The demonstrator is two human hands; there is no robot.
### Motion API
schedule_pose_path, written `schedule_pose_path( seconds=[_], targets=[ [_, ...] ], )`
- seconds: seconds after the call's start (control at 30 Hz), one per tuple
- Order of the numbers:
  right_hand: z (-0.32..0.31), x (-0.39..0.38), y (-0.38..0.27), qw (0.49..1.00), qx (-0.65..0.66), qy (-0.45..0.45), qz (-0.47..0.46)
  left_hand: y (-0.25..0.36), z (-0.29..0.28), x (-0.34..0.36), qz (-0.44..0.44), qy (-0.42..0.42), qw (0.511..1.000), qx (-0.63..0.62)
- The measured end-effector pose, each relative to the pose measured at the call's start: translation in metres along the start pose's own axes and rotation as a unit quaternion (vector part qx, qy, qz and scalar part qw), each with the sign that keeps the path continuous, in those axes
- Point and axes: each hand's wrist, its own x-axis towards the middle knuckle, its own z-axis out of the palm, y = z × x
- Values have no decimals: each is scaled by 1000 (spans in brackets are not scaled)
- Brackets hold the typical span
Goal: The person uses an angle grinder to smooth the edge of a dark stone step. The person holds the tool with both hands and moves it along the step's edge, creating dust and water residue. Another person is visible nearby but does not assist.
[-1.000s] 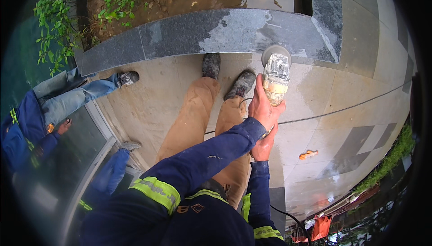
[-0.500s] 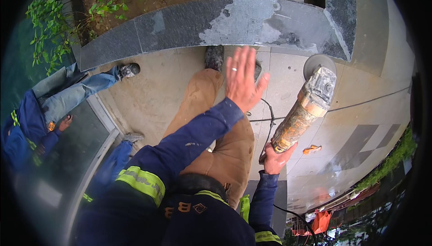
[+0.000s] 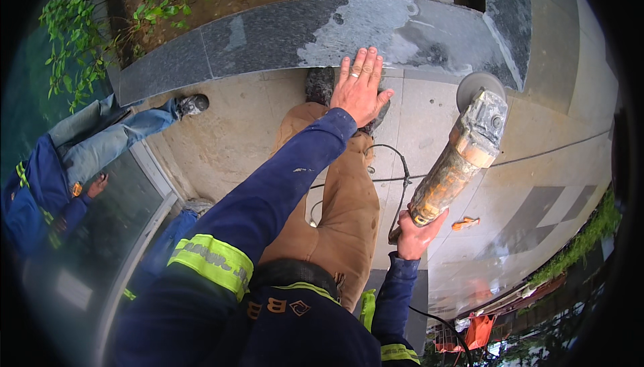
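My left hand (image 3: 361, 93) is stretched out flat, palm down, with a ring on one finger and nothing held. Its fingertips overlap the near edge of the dark grey stone slab (image 3: 265, 39); whether they touch it I cannot tell. Pale wet-looking patches mark the slab's middle. On the right, my right hand (image 3: 418, 234) is wrapped round the rear of a dusty angle grinder (image 3: 451, 169). The grinder's round disc (image 3: 475, 87) points away from me, close to the slab's near right edge. Whether the disc spins or makes contact cannot be seen.
A black cord (image 3: 407, 178) hangs by the grinder and crosses the floor tiles (image 3: 429, 125). An orange-and-white item (image 3: 465, 223) lies to the right. At left, a person in jeans (image 3: 121, 135) is beside a glass panel (image 3: 100, 233). A leafy shrub (image 3: 74, 38) overhangs the slab's left end.
My left hand has moved forward and slightly left, from short of the slab to over its edge. The grinder in my right hand has shifted slightly right.
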Motion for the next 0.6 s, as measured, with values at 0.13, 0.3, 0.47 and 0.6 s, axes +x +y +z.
schedule_pose_path(
  seconds=[0.13, 0.3, 0.47, 0.6],
  targets=[
    [0, 0, -2, 1000, -7, 4, -17, 0, -6, 3, -7, 43, 999, -25],
    [-1, -5, -9, 998, -14, -19, 53, 29, -19, -44, -17, 9, 960, -278],
    [10, -11, 3, 996, 28, -75, 41, 81, -57, -87, -217, -152, 713, -649],
    [25, -12, 10, 992, 17, -121, 17, 113, -65, -92, -170, -78, 641, -745]
  ],
)
